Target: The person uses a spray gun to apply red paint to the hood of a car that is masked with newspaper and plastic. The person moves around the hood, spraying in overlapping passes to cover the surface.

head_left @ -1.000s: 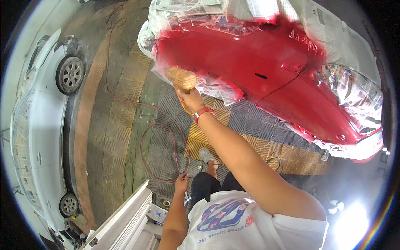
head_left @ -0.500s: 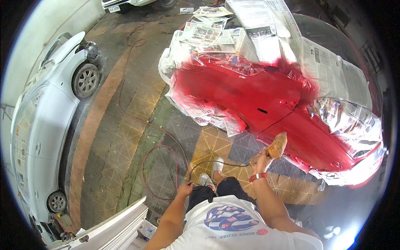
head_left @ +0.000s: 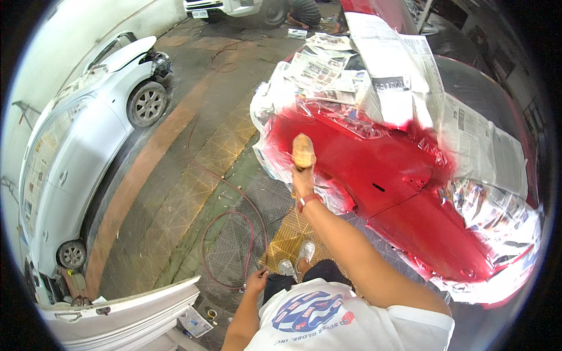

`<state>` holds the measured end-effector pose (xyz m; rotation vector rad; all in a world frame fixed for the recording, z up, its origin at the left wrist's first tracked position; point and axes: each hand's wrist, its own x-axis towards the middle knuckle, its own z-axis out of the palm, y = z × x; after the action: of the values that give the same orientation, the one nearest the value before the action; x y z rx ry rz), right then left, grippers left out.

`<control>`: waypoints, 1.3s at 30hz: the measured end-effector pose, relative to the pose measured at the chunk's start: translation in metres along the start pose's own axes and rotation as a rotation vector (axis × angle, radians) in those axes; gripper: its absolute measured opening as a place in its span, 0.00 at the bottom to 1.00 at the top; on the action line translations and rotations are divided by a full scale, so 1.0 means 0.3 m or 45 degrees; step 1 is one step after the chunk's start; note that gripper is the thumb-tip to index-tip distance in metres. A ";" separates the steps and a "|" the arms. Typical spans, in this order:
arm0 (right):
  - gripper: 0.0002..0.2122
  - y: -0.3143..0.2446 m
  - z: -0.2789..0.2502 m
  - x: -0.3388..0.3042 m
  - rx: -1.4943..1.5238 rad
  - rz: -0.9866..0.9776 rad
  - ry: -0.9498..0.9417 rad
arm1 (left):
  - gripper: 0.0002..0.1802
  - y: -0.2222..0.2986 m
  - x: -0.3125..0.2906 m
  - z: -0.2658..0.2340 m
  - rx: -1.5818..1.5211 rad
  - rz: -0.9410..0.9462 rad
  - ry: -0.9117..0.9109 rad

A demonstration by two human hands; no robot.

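Note:
My right hand is closed around a paint spray gun, stretched out over the red car panel near its far left end. A tan, cloth-like cover wraps the gun's cup; my hand hides most of its body. The gun appears to hang above the panel; any contact is hard to judge. Newspaper sheets and clear plastic with red overspray surround the painted area. Low by my left thigh, my left hand has its fingers closed on the air hose, which loops over the floor.
On the left stands a light-coloured car with paper on its windows. A white panel juts in at lower left. Behind, a person crouches by a white vehicle. Yellow and grey floor tiles lie beneath the hose.
My right hand has swept the spray gun leftward and away from me, from the panel's near edge to its far left end. My left hand stays low on the hose. The view has shifted.

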<state>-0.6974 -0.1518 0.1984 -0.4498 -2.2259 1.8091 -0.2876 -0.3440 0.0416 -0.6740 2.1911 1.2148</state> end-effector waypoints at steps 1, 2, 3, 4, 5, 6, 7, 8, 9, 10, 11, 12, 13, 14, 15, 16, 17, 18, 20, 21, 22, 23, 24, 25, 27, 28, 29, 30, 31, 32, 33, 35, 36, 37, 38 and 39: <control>0.27 -0.035 0.033 0.051 -0.037 -0.119 0.038 | 0.27 0.017 -0.002 0.000 0.002 0.000 0.010; 0.23 -0.049 0.033 0.130 0.201 0.052 -0.214 | 0.27 0.044 -0.008 -0.002 0.005 0.005 0.013; 0.19 -0.065 0.020 0.215 0.397 0.262 -0.424 | 0.27 0.081 -0.009 -0.005 0.012 0.018 0.009; 0.17 -0.118 0.022 0.202 0.473 0.306 -0.473 | 0.28 0.083 -0.041 -0.004 0.050 -0.016 0.021; 0.14 -0.190 0.016 0.168 0.544 0.352 -0.526 | 0.28 0.087 -0.071 -0.001 0.082 -0.052 0.031; 0.10 -0.210 -0.019 0.170 0.578 0.355 -0.498 | 0.29 0.120 -0.077 0.006 0.128 -0.055 0.023; 0.09 -0.174 -0.079 0.214 0.382 0.207 -0.400 | 0.29 0.153 -0.049 0.016 0.173 0.029 0.018; 0.09 -0.198 -0.125 0.180 0.281 0.212 -0.407 | 0.29 0.116 -0.029 0.033 0.204 0.062 0.042; 0.10 -0.237 -0.193 0.131 0.175 0.214 -0.410 | 0.30 0.083 -0.021 0.052 0.233 0.098 0.062; 0.10 -0.250 -0.282 0.093 0.205 0.257 -0.345 | 0.30 0.113 0.007 0.047 0.156 0.037 -0.125; 0.10 -0.257 -0.369 0.047 0.242 0.304 -0.283 | 0.30 0.122 0.026 0.051 0.174 0.056 -0.156; 0.10 -0.274 -0.462 -0.006 0.246 0.285 -0.217 | 0.30 0.129 0.060 0.060 0.197 0.079 -0.190; 0.10 -0.271 -0.557 -0.056 0.253 0.265 -0.148 | 0.30 0.126 0.094 0.076 0.223 0.104 -0.222; 0.10 -0.232 -0.653 -0.095 0.253 0.219 -0.057 | 0.30 0.114 0.136 0.094 0.265 0.159 -0.227; 0.11 -0.186 -0.751 -0.132 0.242 0.166 0.039 | 0.30 0.131 0.145 0.105 0.305 0.182 -0.249; 0.11 -0.175 -0.823 -0.186 0.319 0.172 0.131 | 0.30 0.163 0.165 0.099 0.344 0.199 -0.265; 0.11 -0.168 -0.897 -0.241 0.393 0.178 0.228 | 0.30 0.200 0.181 0.094 0.384 0.218 -0.285; 0.14 -0.130 -0.982 -0.287 0.360 0.125 0.348 | 0.30 0.236 0.182 0.078 0.455 0.273 -0.283; 0.17 -0.150 -1.035 -0.348 0.376 0.094 0.513 | 0.27 0.291 0.186 0.056 0.477 0.286 -0.304; 0.19 -0.199 -1.038 -0.390 0.429 0.118 0.552 | 0.26 0.302 0.182 0.043 0.485 0.284 -0.308; 0.20 -0.246 -1.034 -0.426 0.478 0.138 0.608 | 0.27 0.321 0.181 0.036 0.479 0.281 -0.325; 0.19 -0.256 -1.017 -0.430 0.487 0.103 0.622 | 0.28 0.326 0.190 0.035 0.474 0.276 -0.340; 0.18 -0.269 -0.992 -0.414 0.495 0.069 0.629 | 0.29 0.323 0.193 0.033 0.464 0.267 -0.350; 0.17 -0.279 -0.966 -0.391 0.500 0.033 0.632 | 0.29 0.322 0.188 0.030 0.462 0.286 -0.347; 0.18 -0.267 -0.922 -0.323 0.558 0.076 0.435 | 0.29 0.324 0.175 0.032 0.458 0.333 -0.350; 0.18 -0.331 -0.830 -0.297 0.492 0.058 0.403 | 0.29 0.306 0.161 0.020 0.452 0.356 -0.308; 0.13 -0.312 -0.800 -0.241 0.464 0.069 0.211 | 0.29 0.294 0.144 0.022 0.440 0.399 -0.282; 0.11 -0.352 -0.717 -0.217 0.354 0.086 0.144 | 0.30 0.264 0.124 0.015 0.430 0.424 -0.241; 0.12 -0.338 -0.650 -0.165 0.344 0.073 0.066 | 0.29 0.251 0.105 0.011 0.356 0.367 -0.234; 0.12 -0.307 -0.590 -0.099 0.332 0.059 -0.061 | 0.29 0.238 0.082 0.011 0.278 0.310 -0.228; 0.15 -0.296 -0.517 -0.040 0.330 0.085 -0.162 | 0.29 0.225 0.058 0.008 0.202 0.248 -0.221; 0.17 -0.337 -0.359 0.045 0.187 0.056 -0.248 | 0.28 0.187 0.022 0.005 0.128 0.190 -0.163; 0.17 -0.383 -0.288 0.074 0.302 0.106 -0.365 | 0.27 0.169 0.006 0.003 0.090 0.156 -0.133; 0.14 -0.431 -0.244 0.105 0.404 0.108 -0.519 | 0.27 0.156 -0.005 0.001 0.076 0.170 -0.110; 0.13 -0.460 -0.214 0.146 0.514 0.148 -0.574 | 0.27 0.151 -0.011 0.001 0.067 0.193 -0.097; 0.12 -0.482 -0.193 0.179 0.626 0.187 -0.629 | 0.27 0.151 -0.012 -0.001 0.059 0.217 -0.084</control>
<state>-0.7382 -0.1060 0.3514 -0.0691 -1.9293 2.6792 -0.3146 -0.3225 0.0713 -0.4296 2.2510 1.2475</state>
